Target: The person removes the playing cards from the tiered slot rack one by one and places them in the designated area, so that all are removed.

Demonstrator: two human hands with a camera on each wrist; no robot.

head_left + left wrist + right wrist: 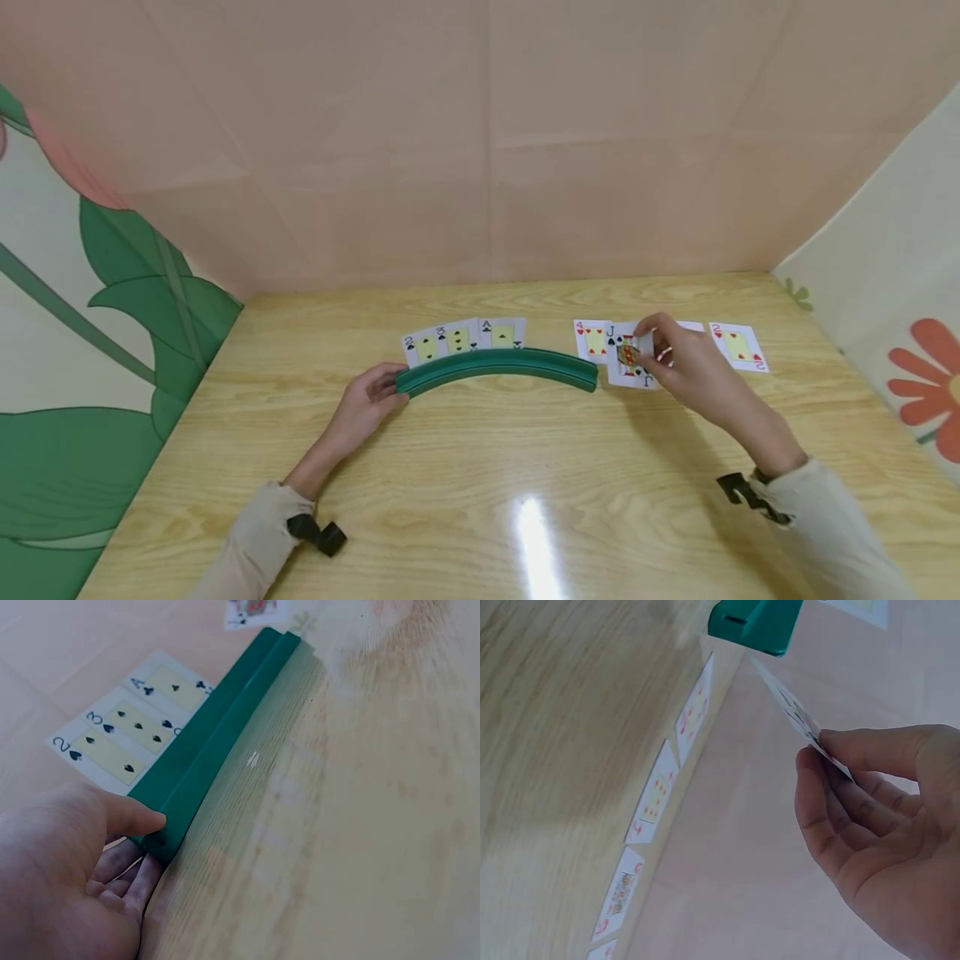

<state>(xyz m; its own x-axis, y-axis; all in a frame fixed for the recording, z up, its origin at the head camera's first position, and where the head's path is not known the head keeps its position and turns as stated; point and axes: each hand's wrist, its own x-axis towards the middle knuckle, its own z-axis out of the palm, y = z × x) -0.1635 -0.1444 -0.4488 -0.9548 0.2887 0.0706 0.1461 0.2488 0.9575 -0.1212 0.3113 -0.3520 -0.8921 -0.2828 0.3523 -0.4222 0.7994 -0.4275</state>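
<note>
My left fingers (146,885) are gripping one end of the green rack (495,362); my right fingers (815,810) are pinching the jack (624,354) just beside the other. Three black cards (457,338) are already standing racked; the jack isn't, and red cards (738,347) are lying on the counter (450,475).

We see the left hand (67,877) pinch a green holder (214,740) at eight o'clock, three cards (140,725) behind it at ten, another card (255,610) at twelve.

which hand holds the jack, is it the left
No, the right hand pinches the jack, while the left hand grips the green card holder.
</note>
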